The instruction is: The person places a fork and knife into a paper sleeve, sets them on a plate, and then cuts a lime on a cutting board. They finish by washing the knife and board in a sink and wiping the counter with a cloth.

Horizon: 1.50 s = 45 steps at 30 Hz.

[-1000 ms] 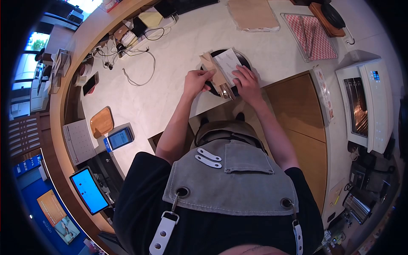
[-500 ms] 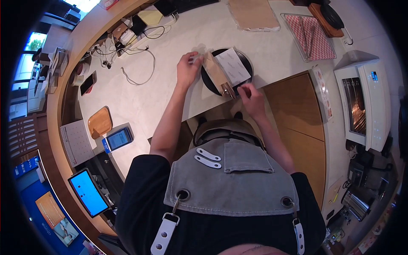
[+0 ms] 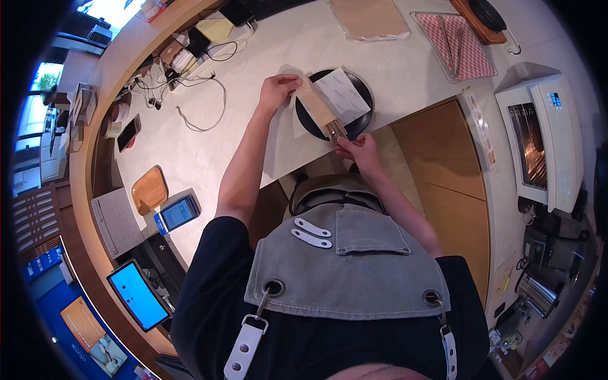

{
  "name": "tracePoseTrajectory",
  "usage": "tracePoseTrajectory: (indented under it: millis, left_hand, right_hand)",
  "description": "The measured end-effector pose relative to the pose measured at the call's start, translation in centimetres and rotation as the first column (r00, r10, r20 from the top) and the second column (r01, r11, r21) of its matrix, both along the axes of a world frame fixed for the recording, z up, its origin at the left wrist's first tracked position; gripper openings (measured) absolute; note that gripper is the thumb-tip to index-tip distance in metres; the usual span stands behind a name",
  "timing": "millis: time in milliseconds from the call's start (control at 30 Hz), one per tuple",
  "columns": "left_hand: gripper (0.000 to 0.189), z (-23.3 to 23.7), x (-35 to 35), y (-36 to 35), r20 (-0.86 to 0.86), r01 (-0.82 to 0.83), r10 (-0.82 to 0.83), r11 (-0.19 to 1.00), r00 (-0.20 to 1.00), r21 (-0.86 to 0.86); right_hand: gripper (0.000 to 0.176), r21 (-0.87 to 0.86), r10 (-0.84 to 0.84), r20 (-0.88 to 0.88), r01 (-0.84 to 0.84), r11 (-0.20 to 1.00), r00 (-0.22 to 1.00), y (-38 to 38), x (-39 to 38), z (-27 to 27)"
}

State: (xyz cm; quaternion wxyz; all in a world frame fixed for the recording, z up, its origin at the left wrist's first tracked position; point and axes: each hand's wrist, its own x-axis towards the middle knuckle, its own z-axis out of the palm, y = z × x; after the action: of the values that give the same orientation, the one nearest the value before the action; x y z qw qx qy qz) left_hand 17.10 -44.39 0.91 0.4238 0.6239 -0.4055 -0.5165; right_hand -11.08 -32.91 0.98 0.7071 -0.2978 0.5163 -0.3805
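Note:
A round black plate (image 3: 366,120) lies on the counter near its front edge. On it rests a folded white printed paper (image 3: 345,95). Along the plate's left side slants a long brown paper sleeve (image 3: 315,104), with shiny handles, seemingly cutlery (image 3: 336,131), poking out of its lower end. My left hand (image 3: 278,92) is closed at the sleeve's upper end, fingertips pinched on its edge. With thumb and fingers together, my right hand (image 3: 360,153) pinches the protruding handle ends. How much of the cutlery is inside the sleeve is hidden.
Tangled cables (image 3: 218,104) and a phone (image 3: 128,133) lie to the left, with a wooden tray (image 3: 150,189) and a card terminal (image 3: 178,213) nearer. At right are a checked-paper tray with tongs (image 3: 472,57) and a white oven (image 3: 548,145). Brown paper sheets (image 3: 370,19) lie at the back.
My right hand has moved left and taken hold of the handle ends. My left hand has come to the sleeve's upper end, where its fingers were blurred near something translucent.

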Motion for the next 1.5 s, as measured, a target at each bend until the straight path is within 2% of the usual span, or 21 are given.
tracePoseTrajectory:
  millis: [100,300,733,833,867,933,1000,1033,1100,1133,1233,1333,1433,1500]
  left_hand:
    - [0.037,-0.2,0.1,-0.2,-0.103,0.002,-0.003,1.0,0.995,-0.013]
    - [0.038,0.4,-0.1,-0.5,-0.162,0.025,-0.026,1.0,0.987,-0.004]
    - [0.039,0.2,-0.2,-0.3,-0.162,0.028,-0.031,0.999,0.986,-0.022]
    - [0.039,0.4,0.0,0.0,-0.148,0.012,-0.014,1.0,0.989,-0.014]
    - [0.039,0.6,-0.1,0.1,-0.138,0.0,-0.001,1.0,0.99,-0.009]
    - [0.038,1.0,-0.3,0.7,-0.105,-0.066,0.064,0.998,0.992,-0.015]
    - [0.036,1.1,-0.7,1.6,-0.055,-0.162,0.16,0.986,0.986,-0.041]
    - [0.032,1.0,-1.1,2.3,0.083,-0.205,0.217,0.97,0.973,-0.127]
    - [0.026,0.6,-2.3,4.6,0.33,-0.24,0.344,0.917,0.879,-0.318]
    - [0.02,0.9,-3.1,6.0,0.425,-0.208,0.359,0.909,0.831,-0.36]
    - [0.016,0.6,-4.7,9.3,0.668,0.211,0.283,0.803,0.688,-0.557]
    - [0.019,1.3,-6.7,11.9,0.738,0.285,0.218,0.824,0.638,-0.489]
    - [0.025,1.2,-6.5,12.3,0.581,0.098,0.328,0.807,0.745,-0.582]
    - [0.031,1.5,-5.3,12.5,0.371,-0.106,0.226,0.943,0.901,-0.316]
  right_hand:
    - [0.041,-0.001,0.015,-0.016,-0.015,1.0,1.0,0.0,0.2,0.4]
    - [0.046,-0.018,0.004,0.002,-0.004,1.0,1.0,0.2,0.3,-0.2]
    - [0.046,-0.093,0.051,-0.076,-0.058,0.994,0.996,0.2,-0.4,-0.9]
    - [0.042,-0.117,0.094,-0.285,-0.132,0.984,0.954,0.3,-1.1,0.2]
    - [0.041,-0.165,0.095,-0.489,-0.199,0.966,0.867,0.2,-1.7,1.0]
    - [0.041,-0.208,0.037,-0.816,-0.352,0.912,0.577,-0.2,-2.9,3.8]
    - [0.033,-0.279,-0.001,-0.794,-0.363,0.889,0.608,-1.3,-3.8,4.5]
    - [0.03,-0.317,-0.025,-0.781,-0.361,0.877,0.624,-2.1,-4.0,4.5]
    - [0.023,-0.576,-0.273,-0.797,-0.54,0.614,0.539,-4.2,-4.0,3.7]
    - [0.021,-0.645,-0.399,-0.764,-0.624,0.441,0.508,-5.2,-4.0,3.2]
    - [0.023,-0.584,-0.489,-0.776,-0.746,0.321,0.398,-6.8,-3.5,1.5]
    - [0.027,-0.522,-0.474,-0.813,-0.786,0.333,0.339,-7.4,-3.5,0.4]
    - [0.032,-0.627,-0.458,-0.761,-0.703,0.335,0.461,-7.1,-3.4,1.3]
    - [0.035,-0.708,-0.452,-0.706,-0.545,0.449,0.545,-6.6,-3.4,1.3]
